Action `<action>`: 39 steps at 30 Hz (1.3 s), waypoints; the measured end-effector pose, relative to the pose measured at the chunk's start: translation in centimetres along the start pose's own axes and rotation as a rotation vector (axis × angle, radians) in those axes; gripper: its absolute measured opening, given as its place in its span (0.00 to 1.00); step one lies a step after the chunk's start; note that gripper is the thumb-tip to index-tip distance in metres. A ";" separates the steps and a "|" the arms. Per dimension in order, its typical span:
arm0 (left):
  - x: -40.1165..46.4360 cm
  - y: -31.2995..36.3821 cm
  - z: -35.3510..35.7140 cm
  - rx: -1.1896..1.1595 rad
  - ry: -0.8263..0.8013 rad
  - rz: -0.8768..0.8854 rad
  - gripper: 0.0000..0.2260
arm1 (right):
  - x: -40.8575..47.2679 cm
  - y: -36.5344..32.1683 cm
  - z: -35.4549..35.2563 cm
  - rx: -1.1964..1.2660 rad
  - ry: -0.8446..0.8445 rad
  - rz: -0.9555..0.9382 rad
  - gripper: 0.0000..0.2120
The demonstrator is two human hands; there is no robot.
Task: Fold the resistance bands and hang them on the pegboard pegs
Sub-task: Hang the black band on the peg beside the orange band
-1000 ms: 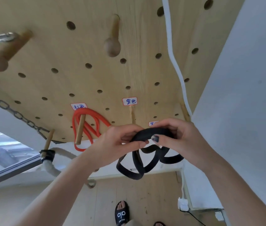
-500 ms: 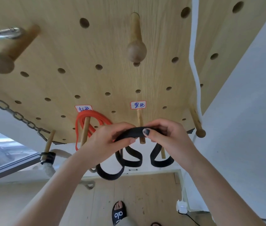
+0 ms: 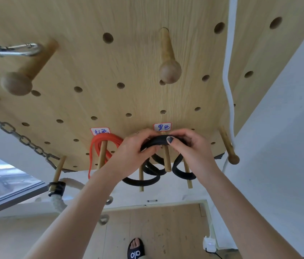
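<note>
Here the folded black resistance band (image 3: 163, 142) is sitting over a thin wooden peg (image 3: 166, 157) near the light wooden pegboard's (image 3: 128, 71) lower edge, its loops dangling below. Both the left hand (image 3: 130, 152) and right hand (image 3: 190, 146) are pinching it. A red band (image 3: 106, 142) is hanging just left.

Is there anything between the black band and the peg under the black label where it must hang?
Nothing visible. Both hands hold the black band right over the peg; its loops hang to both sides of it.

Folded black band (image 3: 148, 181) (loops dangling) over peg (image 3: 166, 157)
</note>
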State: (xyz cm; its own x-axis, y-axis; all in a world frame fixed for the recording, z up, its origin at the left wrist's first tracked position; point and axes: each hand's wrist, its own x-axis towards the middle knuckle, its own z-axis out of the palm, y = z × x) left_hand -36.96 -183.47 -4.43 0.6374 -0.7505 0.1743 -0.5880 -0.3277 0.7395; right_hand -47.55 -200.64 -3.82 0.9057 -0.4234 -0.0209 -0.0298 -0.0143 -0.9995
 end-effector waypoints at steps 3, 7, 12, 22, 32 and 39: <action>0.1 -0.3 0.6 0.073 0.067 0.003 0.13 | 0.8 0.5 0.2 0.009 0.023 -0.005 0.05; -0.4 -0.1 1.7 0.434 0.222 0.112 0.16 | 1.1 1.0 -0.1 -0.052 0.013 -0.038 0.04; -0.4 -0.3 2.8 0.629 0.350 0.167 0.13 | 1.2 1.1 -0.1 -0.050 0.020 -0.075 0.04; 0.4 -0.5 4.1 0.667 0.495 0.190 0.09 | 0.9 2.4 0.7 -0.373 0.151 -0.275 0.07; 0.6 -0.7 4.3 0.680 0.546 0.195 0.09 | 0.3 5.4 0.7 -0.826 0.405 -0.656 0.10; 0.5 -1.0 4.5 0.644 0.533 0.256 0.11 | 1.1 5.9 0.9 -0.768 0.373 -0.630 0.11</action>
State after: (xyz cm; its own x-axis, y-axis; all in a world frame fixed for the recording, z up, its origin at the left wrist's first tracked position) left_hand -38.27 -186.13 -7.98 0.5007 -0.5294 0.6848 -0.8092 -0.5671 0.1533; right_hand -46.31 -200.40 -9.81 0.6673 -0.3897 0.6347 0.0224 -0.8413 -0.5401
